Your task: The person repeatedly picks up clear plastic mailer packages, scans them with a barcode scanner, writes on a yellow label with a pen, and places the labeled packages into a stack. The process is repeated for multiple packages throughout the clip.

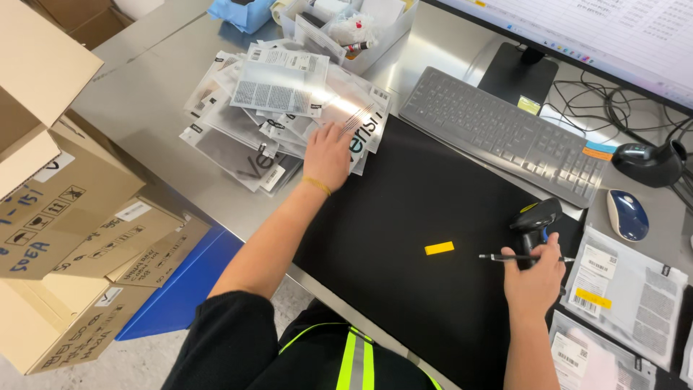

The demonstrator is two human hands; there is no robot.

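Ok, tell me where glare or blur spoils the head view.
Head view: overhead light glares off the clear bags by the left hand and off the steel table; the monitor is washed out bright; the right hand, with its scanner and pen, is sharp; the edges bend slightly.

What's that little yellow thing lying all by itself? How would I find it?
Look at the big black mat covering the metal table in front of the grey keyboard. Near its middle, between the person's left hand on the pile of clear plastic bags and the right hand holding the black scanner, lies a small flat yellow rectangle. Nothing else sits loose on the mat.
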